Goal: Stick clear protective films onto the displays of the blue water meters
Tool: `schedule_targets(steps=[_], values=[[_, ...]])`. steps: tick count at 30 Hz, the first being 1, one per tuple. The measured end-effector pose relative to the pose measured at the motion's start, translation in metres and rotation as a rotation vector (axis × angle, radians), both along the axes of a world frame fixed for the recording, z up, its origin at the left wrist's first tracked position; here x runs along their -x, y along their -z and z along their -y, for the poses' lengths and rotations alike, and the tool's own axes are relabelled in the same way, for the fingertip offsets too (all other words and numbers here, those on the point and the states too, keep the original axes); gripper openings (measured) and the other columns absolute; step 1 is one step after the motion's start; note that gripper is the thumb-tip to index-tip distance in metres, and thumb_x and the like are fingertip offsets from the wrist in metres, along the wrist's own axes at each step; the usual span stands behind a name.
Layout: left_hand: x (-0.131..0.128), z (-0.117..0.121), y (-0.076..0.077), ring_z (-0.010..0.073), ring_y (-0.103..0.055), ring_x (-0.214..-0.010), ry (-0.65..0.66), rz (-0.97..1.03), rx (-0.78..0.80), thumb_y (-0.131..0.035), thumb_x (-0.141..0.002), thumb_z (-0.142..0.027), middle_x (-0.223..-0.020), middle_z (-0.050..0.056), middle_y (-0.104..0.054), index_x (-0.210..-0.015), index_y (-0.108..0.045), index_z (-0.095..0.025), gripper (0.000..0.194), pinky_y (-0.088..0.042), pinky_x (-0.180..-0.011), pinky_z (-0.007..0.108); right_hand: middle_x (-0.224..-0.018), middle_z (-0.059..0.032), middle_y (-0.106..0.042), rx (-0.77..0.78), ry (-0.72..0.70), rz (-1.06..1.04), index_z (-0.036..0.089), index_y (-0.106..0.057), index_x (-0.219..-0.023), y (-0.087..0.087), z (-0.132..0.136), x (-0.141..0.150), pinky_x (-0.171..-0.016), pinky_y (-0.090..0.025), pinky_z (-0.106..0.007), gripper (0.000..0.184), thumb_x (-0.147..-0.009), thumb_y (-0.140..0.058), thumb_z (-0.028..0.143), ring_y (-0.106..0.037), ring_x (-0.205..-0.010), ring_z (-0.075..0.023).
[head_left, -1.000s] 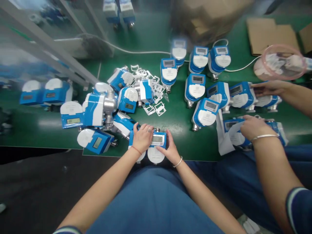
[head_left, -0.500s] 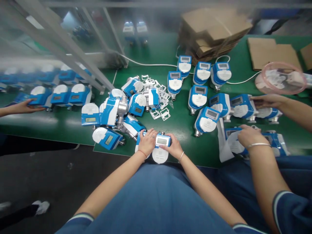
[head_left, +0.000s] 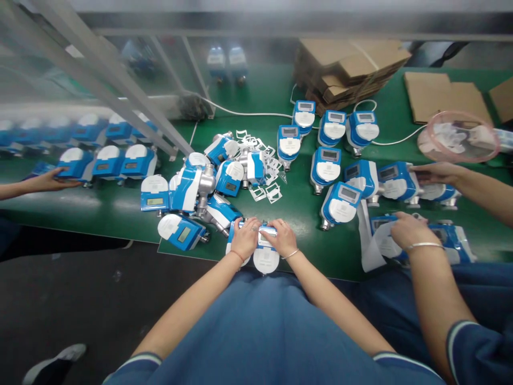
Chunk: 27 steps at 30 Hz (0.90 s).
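Note:
A blue and white water meter (head_left: 266,260) with a small display lies at the bench's front edge, its round white lid toward me. My left hand (head_left: 245,239) grips its left upper side, fingers bent over the top. My right hand (head_left: 282,238) holds the right upper side, with the thumb across part of the display. Under and beside my left hand is a second water meter, mostly hidden. A heap of water meters (head_left: 186,187), some showing metal pipe bodies, lies to the left. White cut-out frames (head_left: 273,192) are scattered behind my hands.
Several water meters (head_left: 326,167) stand right of centre. At the right, a co-worker's hands (head_left: 414,232) handle meters; another person's hand (head_left: 52,181) touches one at far left. Cardboard stacks (head_left: 348,64), a pink-rimmed tub (head_left: 430,144) and a metal frame post (head_left: 132,101) stand behind.
My right hand has shifted from the meter's right side up over its top, and now covers part of the display. The whole view has tilted slightly.

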<state>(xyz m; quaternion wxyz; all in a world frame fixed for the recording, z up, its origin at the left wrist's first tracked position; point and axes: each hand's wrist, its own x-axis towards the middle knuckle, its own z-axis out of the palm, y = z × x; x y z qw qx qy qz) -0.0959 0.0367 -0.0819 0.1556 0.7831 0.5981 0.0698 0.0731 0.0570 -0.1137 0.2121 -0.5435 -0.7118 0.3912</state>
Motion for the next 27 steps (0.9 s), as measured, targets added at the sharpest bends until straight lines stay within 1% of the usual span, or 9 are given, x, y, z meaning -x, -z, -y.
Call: schedule_targets(steps=[3,7,9,14,17,20,22,25,27], values=[[0.006,0.001,-0.006,0.0260,-0.051,-0.123,0.063,0.009,0.001,-0.053,-0.092,-0.035,-0.127,0.009,-0.060,-0.119,-0.057,-0.018,0.032,-0.029,-0.108,0.056,-0.115,-0.0081,-0.060,-0.010,-0.093,-0.073,0.017,-0.059,-0.112,-0.002,-0.001,-0.009,-0.091,-0.046,-0.046,0.036,-0.088,-0.061,0.044,-0.058,-0.106,-0.0240],[0.013,0.005,-0.013,0.0322,-0.042,-0.131,0.178,0.010,-0.003,-0.051,-0.088,-0.050,-0.134,0.015,-0.056,-0.132,-0.049,-0.014,0.057,-0.013,-0.113,0.060,-0.129,-0.0113,-0.055,-0.022,-0.192,-0.146,0.018,-0.049,-0.130,-0.006,0.007,-0.029,-0.098,-0.044,-0.050,0.054,-0.085,-0.064,0.045,-0.052,-0.119,-0.0284],[0.013,0.007,-0.012,0.0344,-0.041,-0.131,0.195,-0.003,-0.009,-0.049,-0.088,-0.051,-0.134,0.018,-0.055,-0.134,-0.047,-0.012,0.060,-0.010,-0.113,0.060,-0.130,-0.0114,-0.054,-0.026,-0.194,-0.154,0.019,-0.047,-0.132,-0.005,0.012,-0.033,-0.098,-0.043,-0.051,0.054,-0.087,-0.063,0.044,-0.052,-0.120,-0.0287],[0.001,0.007,-0.006,0.0338,-0.045,-0.127,0.147,-0.060,-0.019,-0.048,-0.092,-0.040,-0.129,0.017,-0.058,-0.128,-0.052,-0.012,0.047,-0.011,-0.112,0.061,-0.130,-0.0098,-0.054,-0.045,-0.088,-0.117,0.020,-0.053,-0.126,0.006,0.018,-0.018,-0.096,-0.045,-0.051,0.037,-0.092,-0.057,0.036,-0.055,-0.115,-0.0264],[-0.005,-0.002,-0.004,0.0293,-0.052,-0.119,0.108,-0.098,-0.023,-0.052,-0.092,-0.037,-0.119,0.012,-0.062,-0.119,-0.057,-0.014,0.036,-0.024,-0.109,0.060,-0.126,-0.0090,-0.056,-0.045,-0.019,-0.093,0.020,-0.056,-0.121,0.010,0.016,-0.010,-0.094,-0.048,-0.048,0.031,-0.094,-0.055,0.034,-0.057,-0.110,-0.0238],[-0.002,-0.014,-0.005,0.0241,-0.058,-0.109,0.125,-0.102,-0.021,-0.054,-0.092,-0.036,-0.109,0.007,-0.065,-0.109,-0.061,-0.016,0.028,-0.035,-0.103,0.054,-0.123,-0.0086,-0.058,-0.037,-0.040,-0.107,0.019,-0.057,-0.120,0.008,0.012,-0.014,-0.092,-0.049,-0.047,0.030,-0.093,-0.056,0.034,-0.059,-0.107,-0.0232],[0.005,-0.018,-0.007,0.0240,-0.058,-0.109,0.193,-0.080,-0.018,-0.053,-0.091,-0.040,-0.110,0.007,-0.065,-0.110,-0.061,-0.016,0.031,-0.033,-0.104,0.054,-0.124,-0.0090,-0.058,-0.033,-0.078,-0.124,0.019,-0.055,-0.122,0.005,0.013,-0.022,-0.092,-0.049,-0.048,0.034,-0.092,-0.057,0.035,-0.058,-0.109,-0.0244],[0.014,-0.014,-0.010,0.0277,-0.053,-0.118,0.309,-0.046,-0.016,-0.053,-0.088,-0.052,-0.120,0.011,-0.062,-0.123,-0.056,-0.016,0.050,-0.022,-0.110,0.056,-0.126,-0.0095,-0.057,-0.031,-0.104,-0.140,0.019,-0.054,-0.125,0.004,0.017,-0.029,-0.094,-0.047,-0.050,0.039,-0.091,-0.059,0.036,-0.057,-0.112,-0.0260],[0.015,-0.008,-0.010,0.0301,-0.050,-0.122,0.324,-0.046,-0.019,-0.050,-0.089,-0.053,-0.124,0.015,-0.060,-0.127,-0.053,-0.014,0.055,-0.016,-0.112,0.057,-0.125,-0.0092,-0.057,-0.029,-0.087,-0.144,0.018,-0.055,-0.122,0.007,0.017,-0.028,-0.093,-0.048,-0.049,0.036,-0.091,-0.059,0.036,-0.057,-0.111,-0.0253]])
